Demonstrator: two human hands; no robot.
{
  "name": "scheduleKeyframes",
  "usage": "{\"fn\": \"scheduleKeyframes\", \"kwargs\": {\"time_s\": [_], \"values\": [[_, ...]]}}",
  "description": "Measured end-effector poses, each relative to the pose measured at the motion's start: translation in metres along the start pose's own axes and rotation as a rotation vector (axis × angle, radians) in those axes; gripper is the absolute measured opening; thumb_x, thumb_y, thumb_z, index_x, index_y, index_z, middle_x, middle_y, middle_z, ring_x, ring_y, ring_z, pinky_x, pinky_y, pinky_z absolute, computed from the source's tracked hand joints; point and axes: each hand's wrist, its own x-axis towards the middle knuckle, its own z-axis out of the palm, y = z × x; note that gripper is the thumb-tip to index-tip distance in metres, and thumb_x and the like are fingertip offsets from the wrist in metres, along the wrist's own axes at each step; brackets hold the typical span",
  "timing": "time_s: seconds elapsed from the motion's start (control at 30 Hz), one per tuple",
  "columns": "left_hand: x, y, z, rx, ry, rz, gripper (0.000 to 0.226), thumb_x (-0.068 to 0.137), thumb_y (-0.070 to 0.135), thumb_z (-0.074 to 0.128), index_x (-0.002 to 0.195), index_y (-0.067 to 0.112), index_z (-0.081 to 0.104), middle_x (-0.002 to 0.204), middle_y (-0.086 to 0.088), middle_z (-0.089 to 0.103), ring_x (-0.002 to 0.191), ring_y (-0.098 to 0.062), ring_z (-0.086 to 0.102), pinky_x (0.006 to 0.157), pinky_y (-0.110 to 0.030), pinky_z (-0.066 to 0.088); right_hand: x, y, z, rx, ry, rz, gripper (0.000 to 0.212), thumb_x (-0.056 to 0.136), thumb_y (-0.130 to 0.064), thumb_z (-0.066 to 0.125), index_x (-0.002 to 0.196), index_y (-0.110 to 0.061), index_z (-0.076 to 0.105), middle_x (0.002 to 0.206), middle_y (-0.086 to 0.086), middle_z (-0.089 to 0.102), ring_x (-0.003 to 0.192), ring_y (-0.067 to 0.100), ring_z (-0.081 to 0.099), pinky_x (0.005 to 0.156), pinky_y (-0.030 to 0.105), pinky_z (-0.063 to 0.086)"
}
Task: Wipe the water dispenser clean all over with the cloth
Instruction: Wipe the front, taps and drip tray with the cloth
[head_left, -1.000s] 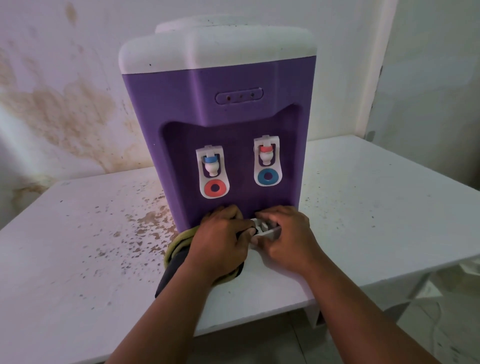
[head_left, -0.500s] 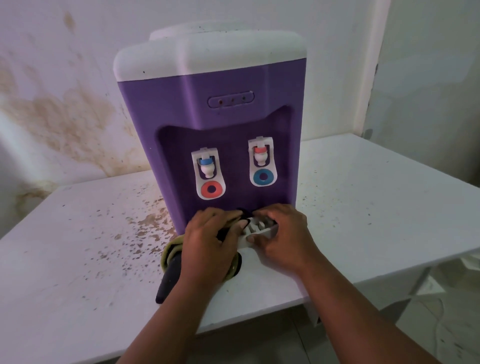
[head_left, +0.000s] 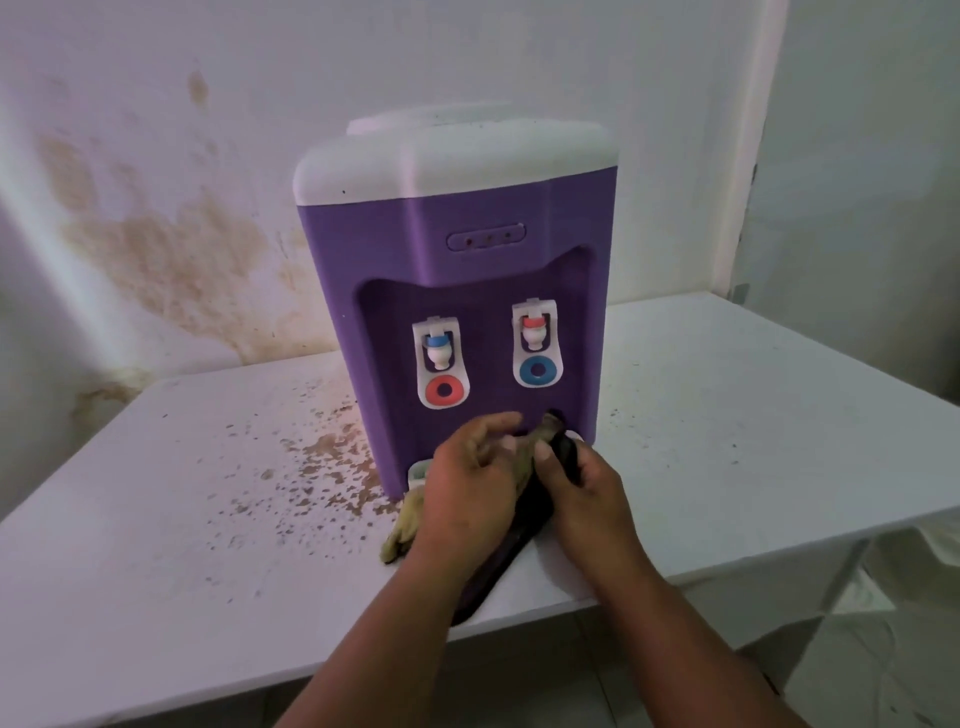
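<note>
A purple plastic water dispenser with a white top (head_left: 457, 270) stands near the back edge of the white, brown-speckled tabletop (head_left: 727, 415). Both hands meet at its foot, by the white drip tray (head_left: 418, 472). The left hand (head_left: 470, 493) and the right hand (head_left: 584, 488) each hold a bunched yellow-green and black cloth (head_left: 530, 457) with curled fingers. The cloth trails toward the tabletop's front edge.

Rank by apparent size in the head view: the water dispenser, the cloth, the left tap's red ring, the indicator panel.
1. water dispenser
2. cloth, largely hidden under the hands and nearer the camera
3 and 4. red ring and indicator panel look alike in area; not ranked.
</note>
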Motion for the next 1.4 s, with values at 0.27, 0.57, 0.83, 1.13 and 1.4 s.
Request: {"fn": "scheduleKeyframes", "kwargs": {"time_s": [0.27,0.57,0.83,1.13,1.4], "values": [[0.028,-0.036,-0.043,0.808,-0.081,0.221,0.053,0.09,0.034,0.074,0.14,0.038,0.056,0.138,0.012,0.06,0.126,-0.012,0.054,0.099,-0.022,0.039,0.017,-0.007,-0.012,-0.198,0.202,0.141,0.01,0.1,-0.033,0.061,0.094,-0.025,0.065,0.088,-0.007,0.068,0.086,0.014,0.066,0.064,0.024,0.045],[0.025,-0.065,-0.031,0.704,0.064,0.411,0.041,0.085,0.019,0.08,0.126,0.021,0.074,0.121,0.004,0.073,0.115,-0.02,0.062,0.102,-0.032,0.047,0.034,-0.023,0.012,-0.831,0.011,-0.111,0.02,0.092,-0.024,0.064,0.109,-0.02,0.075,0.106,0.003,0.068,0.087,0.02,0.064,0.078,0.03,0.054],[0.028,-0.072,-0.027,0.627,0.109,0.382,0.04,0.084,0.018,0.083,0.123,0.021,0.075,0.118,0.006,0.074,0.111,-0.015,0.061,0.098,-0.022,0.042,0.047,-0.035,0.027,-0.939,0.067,0.015,0.018,0.09,-0.028,0.073,0.103,-0.015,0.073,0.095,0.004,0.069,0.083,0.023,0.065,0.076,0.033,0.058],[0.031,-0.078,-0.025,0.632,0.134,0.396,0.041,0.084,0.019,0.083,0.124,0.021,0.074,0.12,0.007,0.073,0.113,-0.014,0.058,0.1,-0.024,0.042,0.054,-0.038,0.029,-1.041,0.085,0.03,0.026,0.088,-0.022,0.07,0.076,-0.019,0.048,0.076,0.0,0.053,0.062,0.017,0.051,0.058,0.03,0.043],[0.031,-0.079,-0.025,0.633,0.14,0.42,0.04,0.082,0.017,0.083,0.12,0.022,0.075,0.114,0.007,0.073,0.108,-0.015,0.059,0.096,-0.026,0.045,0.053,-0.035,0.036,-1.046,0.113,-0.042,0.03,0.088,-0.015,0.072,0.076,-0.016,0.045,0.068,-0.005,0.038,0.057,0.013,0.041,0.055,0.027,0.04]]}}
